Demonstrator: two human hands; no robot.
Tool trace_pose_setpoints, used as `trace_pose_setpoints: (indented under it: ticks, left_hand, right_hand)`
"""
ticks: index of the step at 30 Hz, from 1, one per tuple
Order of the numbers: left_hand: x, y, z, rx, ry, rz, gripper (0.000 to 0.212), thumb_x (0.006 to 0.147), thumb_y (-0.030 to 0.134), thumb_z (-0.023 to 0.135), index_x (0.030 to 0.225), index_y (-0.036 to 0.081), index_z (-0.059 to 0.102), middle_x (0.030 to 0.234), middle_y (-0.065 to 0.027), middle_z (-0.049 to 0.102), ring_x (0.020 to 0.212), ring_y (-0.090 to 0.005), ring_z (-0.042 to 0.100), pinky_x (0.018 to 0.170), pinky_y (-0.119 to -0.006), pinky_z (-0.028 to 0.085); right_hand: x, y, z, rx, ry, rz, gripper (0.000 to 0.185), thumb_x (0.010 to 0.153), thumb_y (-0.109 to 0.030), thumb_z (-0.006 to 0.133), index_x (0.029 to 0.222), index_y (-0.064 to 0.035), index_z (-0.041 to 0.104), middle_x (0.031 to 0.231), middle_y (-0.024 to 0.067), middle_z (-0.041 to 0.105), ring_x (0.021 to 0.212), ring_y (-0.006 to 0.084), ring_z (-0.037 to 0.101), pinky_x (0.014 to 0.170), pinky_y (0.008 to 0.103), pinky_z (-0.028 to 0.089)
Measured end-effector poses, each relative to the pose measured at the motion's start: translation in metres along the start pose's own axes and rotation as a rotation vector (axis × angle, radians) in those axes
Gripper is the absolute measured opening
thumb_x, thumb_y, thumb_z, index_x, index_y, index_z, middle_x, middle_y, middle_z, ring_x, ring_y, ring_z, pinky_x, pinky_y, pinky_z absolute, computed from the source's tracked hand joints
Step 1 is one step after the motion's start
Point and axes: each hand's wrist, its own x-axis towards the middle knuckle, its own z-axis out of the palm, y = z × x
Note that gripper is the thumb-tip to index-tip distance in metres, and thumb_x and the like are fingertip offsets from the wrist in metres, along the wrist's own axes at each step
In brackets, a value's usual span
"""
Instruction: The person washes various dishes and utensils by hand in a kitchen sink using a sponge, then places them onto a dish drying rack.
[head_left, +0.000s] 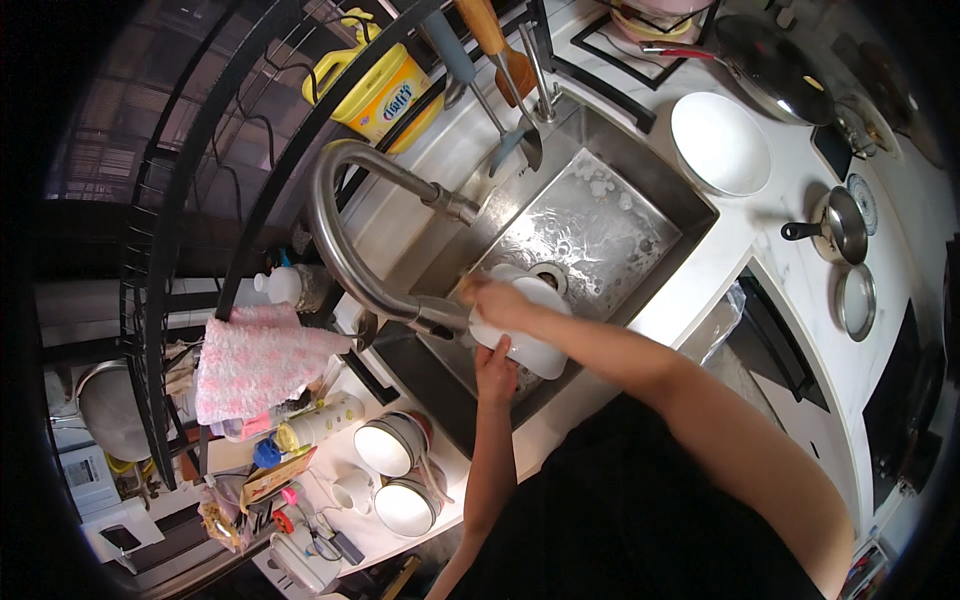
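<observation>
Over the stainless steel sink, under the spout of the curved faucet, a white dish is held tilted. My left hand grips its lower rim, thumb on the surface. My right hand lies across the dish near the faucet head, its fingers blurred; whether it holds a cloth or sponge cannot be told. Beyond the dish, the sink drain shows, with water and suds on the sink floor.
A large white bowl, a lidded pan and a small pot stand right of the sink. Stacked bowls and a white mug are at lower left. A spatula hangs above the sink; a pink-white towel hangs left.
</observation>
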Motion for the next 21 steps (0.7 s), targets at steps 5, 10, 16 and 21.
trace_pose_setpoints:
  ticks: [5,10,16,21]
  left_hand:
    - [0.015,0.003,-0.019,-0.274,-0.025,0.013,0.033,0.085,0.004,0.045,0.118,0.006,0.04,0.118,-0.0071,0.044,0.107,-0.0197,0.045,0.091,-0.031,0.038]
    - [0.016,0.002,-0.012,-0.168,-0.128,0.108,0.036,0.084,0.019,0.046,0.117,0.005,0.04,0.121,-0.0079,0.041,0.11,-0.0226,0.043,0.095,-0.035,0.033]
    - [0.025,-0.005,0.011,-0.457,-0.121,0.135,0.033,0.085,0.032,0.04,0.104,0.007,0.048,0.107,-0.0077,0.05,0.102,-0.0231,0.046,0.091,-0.037,0.034]
    - [0.041,-0.014,-0.01,-0.356,0.138,0.098,0.032,0.087,0.035,0.035,0.094,0.008,0.052,0.095,-0.0079,0.055,0.091,-0.0238,0.051,0.083,-0.037,0.041]
  right_hand:
    - [-0.035,-0.012,0.02,-0.272,0.073,-0.329,0.022,0.075,-0.01,0.047,0.094,-0.0051,0.056,0.119,0.0095,0.045,0.103,0.0265,0.048,0.086,0.0324,0.041]
    - [-0.046,0.007,0.021,-0.161,0.222,-0.505,0.026,0.075,-0.014,0.046,0.097,-0.0074,0.058,0.114,0.0046,0.048,0.103,0.0242,0.047,0.092,0.0337,0.034]
    - [-0.056,0.028,0.027,-0.207,0.273,-0.574,0.032,0.071,-0.013,0.047,0.1,-0.0042,0.055,0.114,0.0086,0.047,0.112,0.0245,0.04,0.096,0.0351,0.029]
    - [-0.058,0.03,0.027,-0.262,0.297,-0.637,0.033,0.071,-0.011,0.047,0.102,-0.0039,0.055,0.116,0.0077,0.047,0.111,0.0244,0.04,0.097,0.0355,0.028]
